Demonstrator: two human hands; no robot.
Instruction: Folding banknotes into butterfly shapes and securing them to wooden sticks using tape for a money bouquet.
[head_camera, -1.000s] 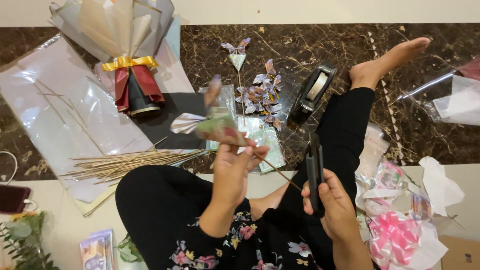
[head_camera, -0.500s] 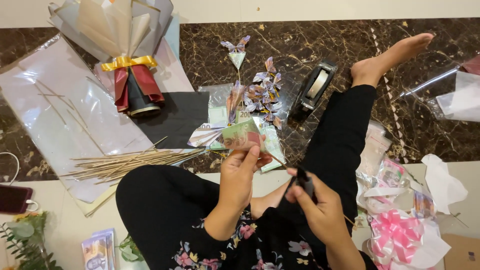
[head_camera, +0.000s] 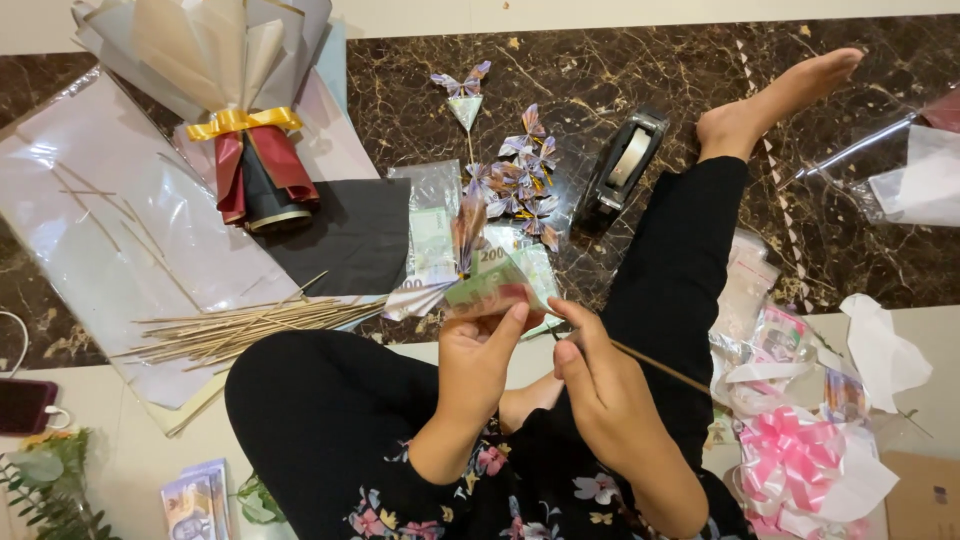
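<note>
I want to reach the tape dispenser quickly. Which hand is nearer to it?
Right. The right hand sits below the tape dispenser, slightly left; the left hand, pinching folded banknotes, is farther left.

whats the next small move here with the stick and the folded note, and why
Probably bring the thin stick in the right hand up to the folded banknote pinched in the left hand: the stick's tip sits just beside the fold, and finished folded butterflies lie ahead.

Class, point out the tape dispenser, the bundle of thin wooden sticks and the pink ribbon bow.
tape dispenser (head_camera: 625, 163), head view, on the tape roll.
bundle of sticks (head_camera: 245, 328), head view, mid-bundle.
pink ribbon bow (head_camera: 795, 455), head view, on the centre loops.
</note>
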